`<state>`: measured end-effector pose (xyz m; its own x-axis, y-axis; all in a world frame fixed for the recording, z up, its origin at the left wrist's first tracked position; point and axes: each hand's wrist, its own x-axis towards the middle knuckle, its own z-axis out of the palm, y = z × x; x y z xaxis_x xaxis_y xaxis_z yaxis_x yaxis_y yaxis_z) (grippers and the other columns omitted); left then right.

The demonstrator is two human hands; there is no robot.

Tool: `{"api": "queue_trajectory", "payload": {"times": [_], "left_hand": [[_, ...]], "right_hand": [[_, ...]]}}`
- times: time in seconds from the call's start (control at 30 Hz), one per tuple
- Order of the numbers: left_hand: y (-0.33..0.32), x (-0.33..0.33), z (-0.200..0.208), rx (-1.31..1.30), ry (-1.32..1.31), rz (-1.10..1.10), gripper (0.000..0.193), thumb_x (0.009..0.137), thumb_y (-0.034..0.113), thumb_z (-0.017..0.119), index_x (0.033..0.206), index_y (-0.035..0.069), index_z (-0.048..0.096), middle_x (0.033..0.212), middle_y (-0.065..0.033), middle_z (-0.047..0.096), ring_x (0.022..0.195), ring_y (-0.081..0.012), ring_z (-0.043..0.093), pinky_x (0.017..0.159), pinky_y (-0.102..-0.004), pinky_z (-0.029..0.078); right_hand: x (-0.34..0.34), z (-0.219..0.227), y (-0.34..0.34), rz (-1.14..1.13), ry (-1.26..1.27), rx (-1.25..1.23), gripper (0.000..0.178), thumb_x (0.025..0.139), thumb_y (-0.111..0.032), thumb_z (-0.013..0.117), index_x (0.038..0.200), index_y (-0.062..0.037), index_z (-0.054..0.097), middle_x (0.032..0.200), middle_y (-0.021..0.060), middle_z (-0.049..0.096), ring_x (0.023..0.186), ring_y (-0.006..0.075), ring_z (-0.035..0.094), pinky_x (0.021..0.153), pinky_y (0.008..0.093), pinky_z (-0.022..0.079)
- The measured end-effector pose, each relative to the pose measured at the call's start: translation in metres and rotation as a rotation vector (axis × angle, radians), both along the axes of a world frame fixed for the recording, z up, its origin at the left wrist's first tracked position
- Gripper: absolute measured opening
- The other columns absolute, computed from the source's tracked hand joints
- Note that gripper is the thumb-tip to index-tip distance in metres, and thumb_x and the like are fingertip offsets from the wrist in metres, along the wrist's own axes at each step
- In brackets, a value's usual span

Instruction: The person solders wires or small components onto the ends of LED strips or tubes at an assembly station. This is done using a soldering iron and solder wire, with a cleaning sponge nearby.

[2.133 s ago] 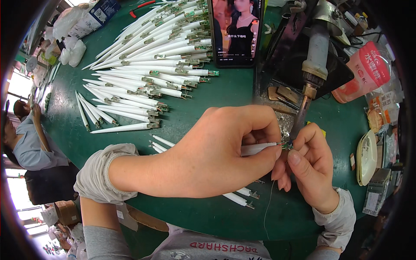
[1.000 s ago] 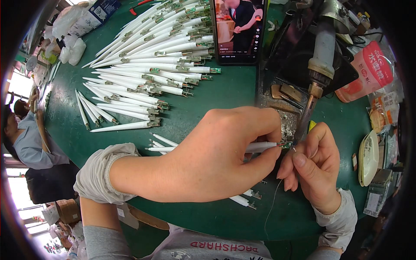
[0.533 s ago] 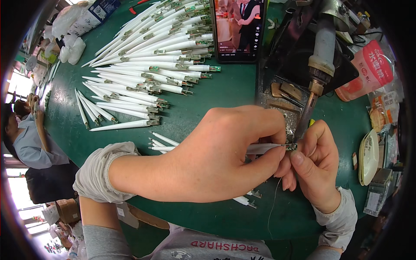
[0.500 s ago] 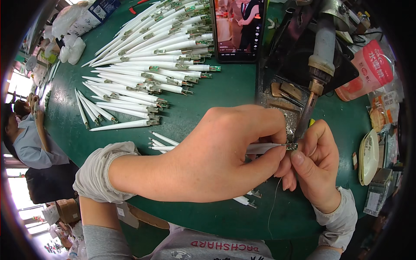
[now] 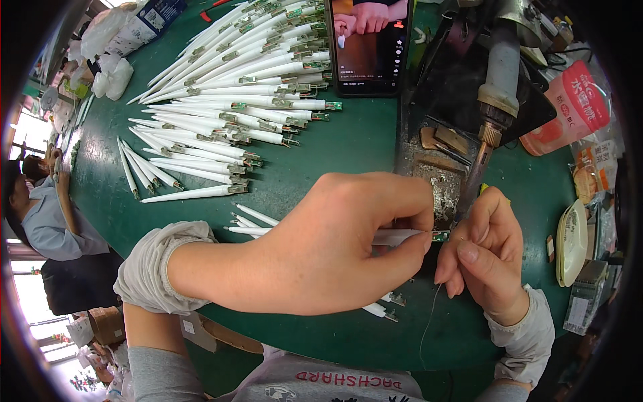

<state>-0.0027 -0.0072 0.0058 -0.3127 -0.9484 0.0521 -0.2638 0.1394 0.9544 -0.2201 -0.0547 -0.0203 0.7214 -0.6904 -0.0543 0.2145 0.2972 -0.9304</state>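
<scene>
My left hand [image 5: 341,248] is closed round a white tapered stick [image 5: 395,237], its fingertips pinching near the end. A small green circuit board [image 5: 440,236] sticks out of that end toward the right. My right hand [image 5: 495,261] is closed in a pinch on a thin solder wire [image 5: 427,325], which hangs down over the table; the pinched end is hidden by the fingers. Between the hands, the tip of a soldering iron [image 5: 497,80] slants down from a stand, close to the board. I cannot tell whether tip and board touch.
Many similar white sticks [image 5: 221,127] lie fanned out at the left on the green table [image 5: 321,154]. A phone [image 5: 365,53] stands at the back. A dark solder-spattered tray [image 5: 442,184] lies under the iron. A pink pouch [image 5: 569,107] and pale dish [image 5: 570,244] are at right.
The stick in my left hand has shifted slightly left and down, drawing its board back from the iron tip. My right thumb has moved a little right. The picture on the phone has changed.
</scene>
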Motion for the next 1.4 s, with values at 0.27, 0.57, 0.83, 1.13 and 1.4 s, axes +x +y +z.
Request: {"api": "queue_trajectory", "payload": {"times": [0.27, 0.57, 0.83, 1.13, 1.4], "left_hand": [[0.008, -0.006, -0.017, -0.369, -0.155, -0.036, 0.011, 0.073, -0.003, 0.065, 0.082, 0.000, 0.060, 0.078, -0.0095, 0.058, 0.068, -0.0224, 0.059, 0.054, -0.0313, 0.046], [0.056, -0.017, -0.041, -0.912, -0.645, -0.218, 0.017, 0.068, 0.013, 0.062, 0.082, 0.005, 0.056, 0.086, -0.0067, 0.054, 0.072, -0.0191, 0.054, 0.060, -0.0305, 0.048], [0.077, 0.003, -0.028, -0.945, -0.649, -0.050, 0.039, 0.071, 0.025, 0.071, 0.101, 0.003, 0.058, 0.100, -0.0114, 0.054, 0.090, -0.0267, 0.055, 0.079, -0.0380, 0.047], [0.093, 0.107, -0.029, -0.678, -1.226, 0.552, 0.021, 0.072, 0.009, 0.067, 0.091, 0.007, 0.058, 0.092, -0.0077, 0.055, 0.090, -0.0267, 0.053, 0.078, -0.0371, 0.045], [0.092, 0.105, -0.028, -0.800, -1.228, 0.461, 0.016, 0.071, 0.006, 0.056, 0.087, 0.006, 0.054, 0.082, -0.0077, 0.054, 0.079, -0.0250, 0.056, 0.074, -0.0353, 0.045]], "right_hand": [[-0.012, -0.001, -0.004, 0.230, -0.018, 0.272, 0.012, 0.091, -0.005, 0.056, 0.093, -0.0011, 0.046, 0.077, 0.0181, 0.066, 0.055, 0.0152, 0.061, 0.047, 0.0215, 0.045], [-0.015, -0.006, 0.000, 0.411, 0.078, 0.156, 0.013, 0.090, -0.007, 0.058, 0.088, -0.0015, 0.046, 0.070, 0.0142, 0.064, 0.054, 0.0132, 0.060, 0.046, 0.0209, 0.045], [-0.006, -0.010, 0.004, 0.356, 0.054, 0.078, 0.012, 0.091, -0.008, 0.057, 0.088, -0.0029, 0.047, 0.067, 0.0129, 0.063, 0.050, 0.0116, 0.057, 0.045, 0.0197, 0.044], [-0.004, -0.015, 0.004, 0.351, 0.045, 0.022, 0.012, 0.093, -0.013, 0.055, 0.090, -0.0060, 0.046, 0.067, 0.0108, 0.063, 0.046, 0.0104, 0.053, 0.042, 0.0191, 0.040], [-0.008, 0.004, 0.002, 0.467, 0.276, 0.093, 0.016, 0.097, -0.022, 0.049, 0.091, -0.0078, 0.045, 0.059, 0.0071, 0.053, 0.043, 0.0070, 0.043, 0.038, 0.0195, 0.030]]}}
